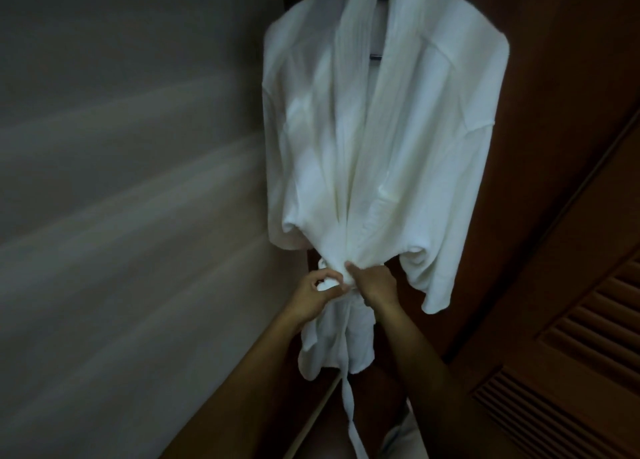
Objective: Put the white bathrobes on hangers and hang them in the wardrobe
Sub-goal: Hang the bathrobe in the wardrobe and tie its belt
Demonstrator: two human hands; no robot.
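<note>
I see the white bathrobe (381,129) hanging at upper centre; my left hand (313,294) and right hand (375,283) each pinch the belt (329,285), probably knotting it. Next, I'd draw it snug.

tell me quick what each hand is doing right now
Left hand: fingers curled round the belt at the robe waist.
Right hand: gripping the gathered robe front at the waist.

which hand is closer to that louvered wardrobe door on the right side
The right hand is nearer: it sits at the bathrobe waist, beside the louvered door. The left hand grips the belt further away.
</note>
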